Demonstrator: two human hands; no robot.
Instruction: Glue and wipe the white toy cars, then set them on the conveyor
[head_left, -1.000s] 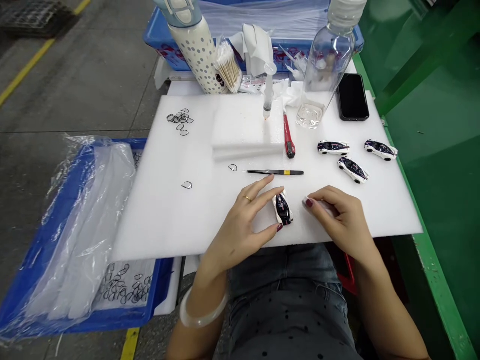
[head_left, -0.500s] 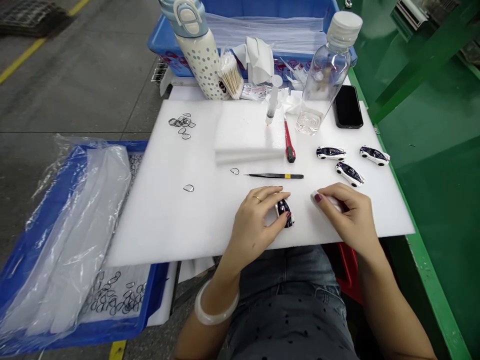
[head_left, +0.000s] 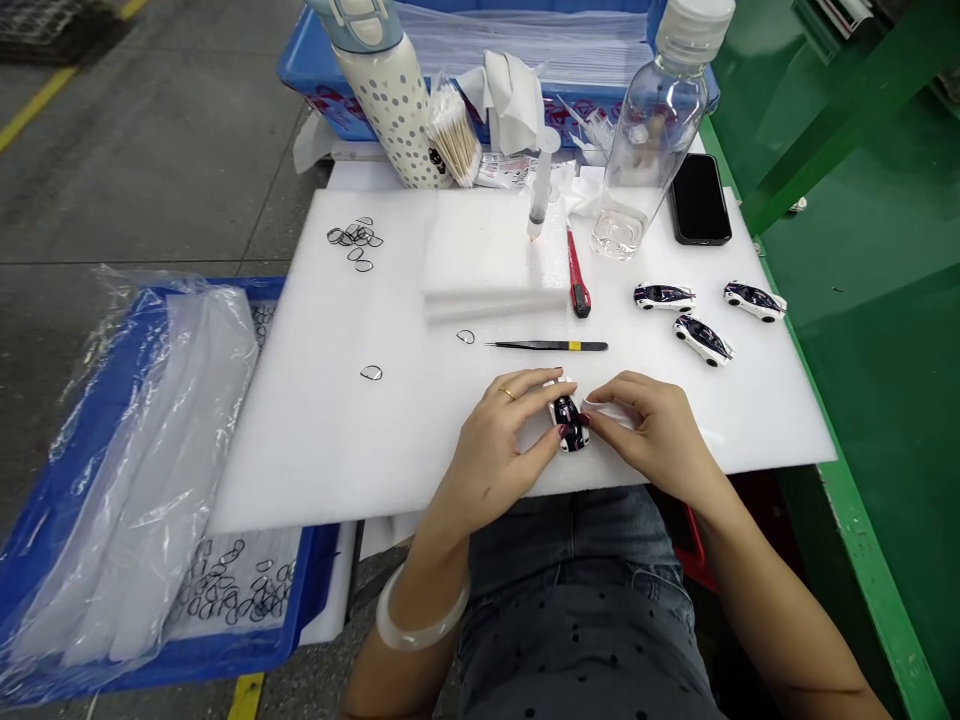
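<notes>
A small white toy car (head_left: 570, 424) with a dark top sits on the white foam board (head_left: 315, 450) near its front edge. My left hand (head_left: 495, 440) is closed around the car, thumb and fingers at its left side and ends. Against the car's right side, my right hand (head_left: 656, 430) pinches a folded white cloth (head_left: 615, 410), partly hidden by the fingers. Black tweezers (head_left: 551, 346) with a yellow band lie just beyond the hands. Close to their tips rests a thin black ring (head_left: 466, 337), and another ring (head_left: 371, 372) lies farther left.
More toy cars (head_left: 703, 340) stand at the right, below a phone (head_left: 699, 200) and a clear bottle (head_left: 649, 130). A foam block (head_left: 495, 250) carries a syringe (head_left: 541, 190); a red cutter (head_left: 577, 280) lies alongside. A polka-dot flask (head_left: 394, 110) stands behind. At left is a blue tray (head_left: 315, 590).
My right hand has moved left with the white cloth, from beside the car to touching it. My left hand keeps its hold on the car. The view has shifted slightly.
</notes>
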